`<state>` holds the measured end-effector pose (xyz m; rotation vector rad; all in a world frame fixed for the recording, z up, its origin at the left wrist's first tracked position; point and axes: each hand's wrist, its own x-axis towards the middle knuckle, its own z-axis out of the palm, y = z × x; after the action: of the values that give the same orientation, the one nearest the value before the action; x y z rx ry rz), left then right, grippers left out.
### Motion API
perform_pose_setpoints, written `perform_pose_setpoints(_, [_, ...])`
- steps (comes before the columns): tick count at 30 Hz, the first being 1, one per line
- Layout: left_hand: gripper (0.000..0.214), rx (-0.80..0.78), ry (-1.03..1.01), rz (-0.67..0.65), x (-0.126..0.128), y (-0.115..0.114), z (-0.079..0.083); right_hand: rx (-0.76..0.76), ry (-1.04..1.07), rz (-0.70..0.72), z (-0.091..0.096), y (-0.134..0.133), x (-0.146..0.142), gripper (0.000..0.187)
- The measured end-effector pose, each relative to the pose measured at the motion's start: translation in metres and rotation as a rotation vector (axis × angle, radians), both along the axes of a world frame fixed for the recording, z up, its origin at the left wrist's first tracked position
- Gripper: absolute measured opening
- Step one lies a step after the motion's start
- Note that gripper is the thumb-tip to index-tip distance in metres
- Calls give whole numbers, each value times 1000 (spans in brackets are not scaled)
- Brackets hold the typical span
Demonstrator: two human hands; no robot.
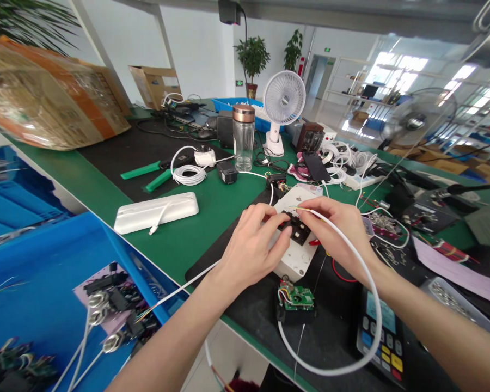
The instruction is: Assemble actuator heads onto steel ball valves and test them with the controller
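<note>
My left hand (251, 245) has its thumb and fingers closed about the left end of a small black terminal block (299, 233). The block sits on top of a white box (296, 267). Just right of it, my right hand (337, 226) pinches the stripped end of a white cable (365, 267), whose thin wires point left over the block. From there the cable loops down to a black housing with a green circuit board (302, 296), close in front of the white box. My right fingertips hide part of the block.
A multimeter (381, 332) lies under my right forearm. Left, a blue bin (36, 234) holds parts with cables. A white case (157, 211), green-handled pliers (141, 170), a glass bottle (244, 144) and a white fan (274, 142) are farther back. Small metal parts fill a tray (484, 321) at right.
</note>
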<state>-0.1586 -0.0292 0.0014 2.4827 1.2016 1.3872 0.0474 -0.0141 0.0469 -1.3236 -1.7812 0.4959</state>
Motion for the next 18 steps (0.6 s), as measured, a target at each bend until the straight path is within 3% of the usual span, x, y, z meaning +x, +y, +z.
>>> perform_pose_setpoints(9, [27, 0, -5, 7, 0, -1, -1, 15, -110, 9, 4, 0, 2, 14])
perform_pose_setpoints(18, [27, -12, -13, 4, 0, -1, 0, 69, -313, 50, 21, -1, -3, 15])
